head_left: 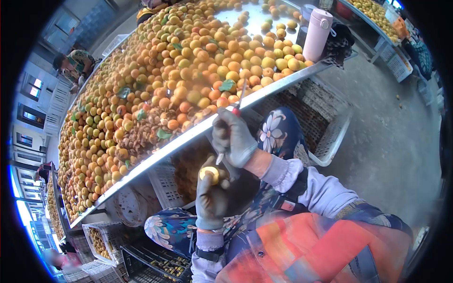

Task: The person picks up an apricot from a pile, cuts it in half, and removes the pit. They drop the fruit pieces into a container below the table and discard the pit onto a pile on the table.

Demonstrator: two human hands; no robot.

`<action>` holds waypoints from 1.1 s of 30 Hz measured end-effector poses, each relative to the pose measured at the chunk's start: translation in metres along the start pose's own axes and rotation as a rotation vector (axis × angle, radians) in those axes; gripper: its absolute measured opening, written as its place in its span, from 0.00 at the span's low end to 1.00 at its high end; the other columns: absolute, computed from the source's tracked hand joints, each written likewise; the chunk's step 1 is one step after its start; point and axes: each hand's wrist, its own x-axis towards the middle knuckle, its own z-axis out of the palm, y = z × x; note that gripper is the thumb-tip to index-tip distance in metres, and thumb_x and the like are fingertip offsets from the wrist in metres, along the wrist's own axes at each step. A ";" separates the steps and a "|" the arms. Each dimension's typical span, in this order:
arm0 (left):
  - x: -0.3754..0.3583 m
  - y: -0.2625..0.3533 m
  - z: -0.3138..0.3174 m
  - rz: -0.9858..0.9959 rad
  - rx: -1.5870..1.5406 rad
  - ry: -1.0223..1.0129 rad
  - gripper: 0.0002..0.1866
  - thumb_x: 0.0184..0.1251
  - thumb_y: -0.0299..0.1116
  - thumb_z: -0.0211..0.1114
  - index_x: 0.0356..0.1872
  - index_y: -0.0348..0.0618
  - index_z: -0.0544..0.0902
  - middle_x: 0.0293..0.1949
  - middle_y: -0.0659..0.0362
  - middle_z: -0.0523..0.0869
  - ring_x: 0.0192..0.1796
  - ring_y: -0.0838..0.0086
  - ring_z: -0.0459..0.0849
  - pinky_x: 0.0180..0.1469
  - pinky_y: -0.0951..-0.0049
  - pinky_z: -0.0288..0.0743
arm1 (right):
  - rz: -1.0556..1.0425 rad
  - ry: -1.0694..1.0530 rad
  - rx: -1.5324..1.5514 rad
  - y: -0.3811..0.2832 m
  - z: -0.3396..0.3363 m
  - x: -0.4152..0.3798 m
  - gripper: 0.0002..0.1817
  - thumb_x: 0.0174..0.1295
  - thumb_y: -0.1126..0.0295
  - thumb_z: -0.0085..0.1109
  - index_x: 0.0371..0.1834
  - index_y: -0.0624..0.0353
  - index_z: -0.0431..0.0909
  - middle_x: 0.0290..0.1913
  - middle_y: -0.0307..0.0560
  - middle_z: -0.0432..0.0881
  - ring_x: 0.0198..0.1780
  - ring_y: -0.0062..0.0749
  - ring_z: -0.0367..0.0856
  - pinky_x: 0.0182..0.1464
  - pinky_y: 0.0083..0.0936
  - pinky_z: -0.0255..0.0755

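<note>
My left hand (211,193), in a grey glove, holds a cut yellow-orange apricot half (209,175) over my lap. Just above and to its right, my right hand (232,137), also gloved, is closed around a small knife with a red part (236,111); its thin blade points up toward the table edge. A small pale tip shows below the right hand, close to the fruit. The big metal-edged table (179,142) in front of me carries a large heap of apricots (188,61), with a brownish pile of pits or scraps (146,128) near the edge.
A pink bottle (318,36) stands at the table's right corner. Under the table are a crate (330,137) and a round lid or bucket (128,206). Crates with fruit (100,244) sit at lower left. Another person (78,66) is at the far left side.
</note>
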 end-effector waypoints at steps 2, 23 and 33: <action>0.006 0.001 -0.004 0.040 0.013 -0.020 0.25 0.68 0.39 0.59 0.61 0.36 0.69 0.37 0.56 0.79 0.33 0.75 0.75 0.44 0.70 0.74 | -0.035 -0.020 0.000 -0.012 0.004 -0.001 0.16 0.66 0.54 0.53 0.24 0.49 0.68 0.15 0.29 0.61 0.12 0.15 0.53 0.15 0.16 0.47; 0.145 0.106 0.002 0.301 0.397 0.485 0.09 0.65 0.37 0.60 0.34 0.42 0.79 0.21 0.66 0.73 0.16 0.84 0.67 0.21 0.82 0.71 | -0.014 -0.118 -0.104 -0.043 -0.028 0.031 0.13 0.66 0.58 0.54 0.27 0.52 0.71 0.15 0.31 0.62 0.11 0.17 0.56 0.14 0.18 0.53; 0.039 0.061 -0.011 0.028 0.917 0.040 0.07 0.68 0.28 0.58 0.44 0.41 0.78 0.26 0.68 0.74 0.22 0.89 0.69 0.23 0.88 0.65 | 0.107 -0.164 -0.029 -0.046 -0.029 0.031 0.12 0.67 0.60 0.54 0.29 0.53 0.73 0.16 0.33 0.66 0.11 0.18 0.59 0.13 0.17 0.53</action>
